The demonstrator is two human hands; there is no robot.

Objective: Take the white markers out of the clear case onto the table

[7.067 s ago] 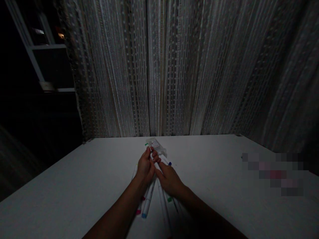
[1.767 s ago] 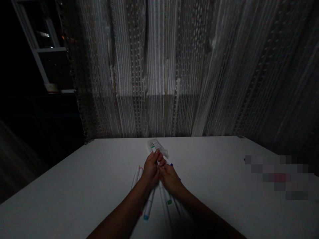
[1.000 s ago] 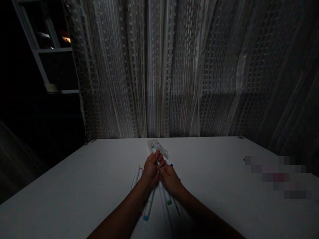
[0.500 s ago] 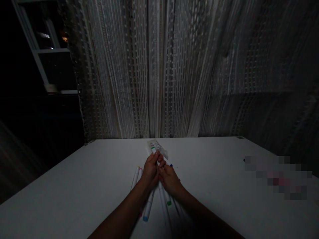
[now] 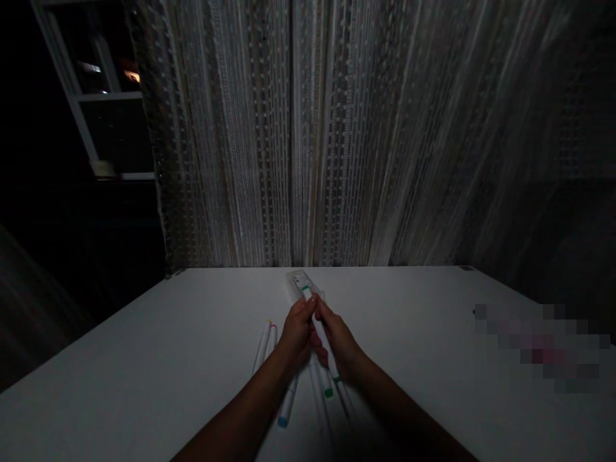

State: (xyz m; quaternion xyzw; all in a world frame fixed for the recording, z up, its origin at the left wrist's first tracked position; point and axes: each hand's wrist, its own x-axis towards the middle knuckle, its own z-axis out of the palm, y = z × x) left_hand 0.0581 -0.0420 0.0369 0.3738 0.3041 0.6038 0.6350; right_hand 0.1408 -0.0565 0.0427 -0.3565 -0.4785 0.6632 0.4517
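Observation:
A white marker (image 5: 322,333) with green ends slants between my hands, its far tip pointing at the curtain. My left hand (image 5: 296,327) is closed around its upper part from the left. From the right, my right hand (image 5: 341,335) grips the same marker, fingers near its upper end. Just beyond the fingertips lies a clear plastic case (image 5: 291,282) with a printed label. Under and beside my wrists are more white markers: a blue-ended marker (image 5: 287,405), a green-ended marker (image 5: 327,385) and a yellow-ended marker (image 5: 261,346). My forearms partly cover them.
The white table (image 5: 192,333) reaches back to a patterned curtain (image 5: 269,160). A blurred-out patch (image 5: 543,350) hides something at the right side of the table. A dark window (image 5: 110,128) is at the upper left. The room is dim.
My right hand has shifted up and its grip has opened out, so the green-ended marker's length now shows between my hands. The dark blue marker end beside my fingers is no longer visible.

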